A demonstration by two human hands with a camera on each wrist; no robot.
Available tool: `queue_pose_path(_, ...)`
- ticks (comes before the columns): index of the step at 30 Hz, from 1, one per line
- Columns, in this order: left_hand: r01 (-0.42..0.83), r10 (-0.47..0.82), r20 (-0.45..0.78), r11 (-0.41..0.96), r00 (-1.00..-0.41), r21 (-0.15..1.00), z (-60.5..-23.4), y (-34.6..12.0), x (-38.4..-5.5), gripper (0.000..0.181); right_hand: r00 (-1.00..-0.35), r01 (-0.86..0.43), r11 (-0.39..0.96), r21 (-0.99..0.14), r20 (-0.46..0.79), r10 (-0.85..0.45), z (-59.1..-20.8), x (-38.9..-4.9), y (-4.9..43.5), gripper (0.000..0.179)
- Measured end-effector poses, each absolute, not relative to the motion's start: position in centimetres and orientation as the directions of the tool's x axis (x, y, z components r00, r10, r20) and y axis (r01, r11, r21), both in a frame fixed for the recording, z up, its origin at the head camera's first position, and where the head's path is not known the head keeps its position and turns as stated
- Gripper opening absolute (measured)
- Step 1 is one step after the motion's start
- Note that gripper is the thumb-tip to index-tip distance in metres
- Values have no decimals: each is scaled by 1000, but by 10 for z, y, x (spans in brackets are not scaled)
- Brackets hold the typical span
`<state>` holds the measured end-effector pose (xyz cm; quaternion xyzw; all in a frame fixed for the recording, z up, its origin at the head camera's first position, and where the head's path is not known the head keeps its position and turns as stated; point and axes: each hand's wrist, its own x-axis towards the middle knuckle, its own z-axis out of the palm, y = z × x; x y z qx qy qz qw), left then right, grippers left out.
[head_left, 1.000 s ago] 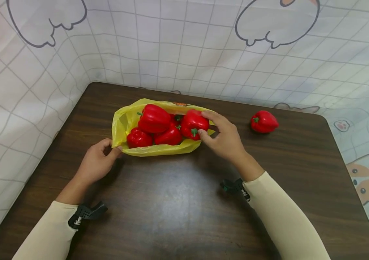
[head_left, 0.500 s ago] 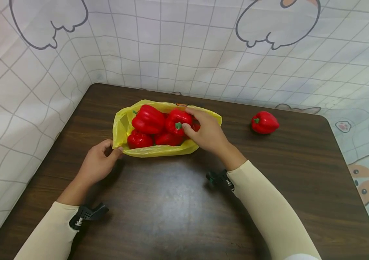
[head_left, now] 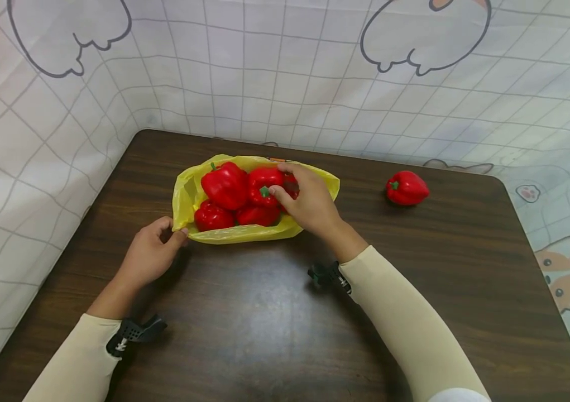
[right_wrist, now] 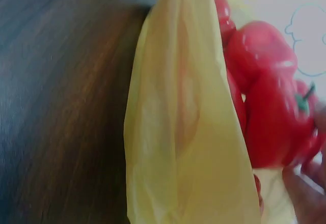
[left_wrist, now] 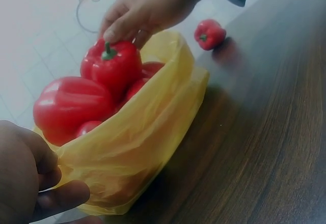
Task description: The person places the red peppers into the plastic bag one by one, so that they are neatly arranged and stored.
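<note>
A yellow plastic bag [head_left: 234,234] lies on its base with its mouth spread, holding several red bell peppers; one large pepper [head_left: 224,185] sits at its left on top of others. My left hand [head_left: 149,251] pinches the bag's rim at its front left corner. Inside the mouth, my right hand [head_left: 312,204] holds a red bell pepper [head_left: 259,180] by its right side, its green stem towards me. That pepper leans against the large one, as the left wrist view shows too [left_wrist: 109,66]. The right fingertips behind the pepper are partly hidden.
One more red bell pepper [head_left: 407,188] lies on the dark wooden table [head_left: 274,324], right of the bag near the back edge. A white checked cloth [head_left: 244,72] with animal drawings hangs behind and beside the table. Black cameras sit on both wrists.
My right hand has moved left with the bell pepper, deeper over the bag, pushing it against the large pepper, which shifted left and turned. The left hand keeps its place on the rim.
</note>
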<state>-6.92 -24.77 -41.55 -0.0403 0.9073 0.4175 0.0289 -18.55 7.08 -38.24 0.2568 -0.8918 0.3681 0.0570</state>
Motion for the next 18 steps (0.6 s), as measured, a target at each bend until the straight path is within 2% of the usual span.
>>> queue_pose_path(5,-99,-49,-89,647,-995,756,-416,-248,-69,32,-894,-447,644,-621,281,-349,-381,-181,72,53)
queue_pose_path(18,-94,-52,-79,650,-996,754,-417,-250,-68,30,-874,-469,669,-577,410,-260,-383,-177,132,43)
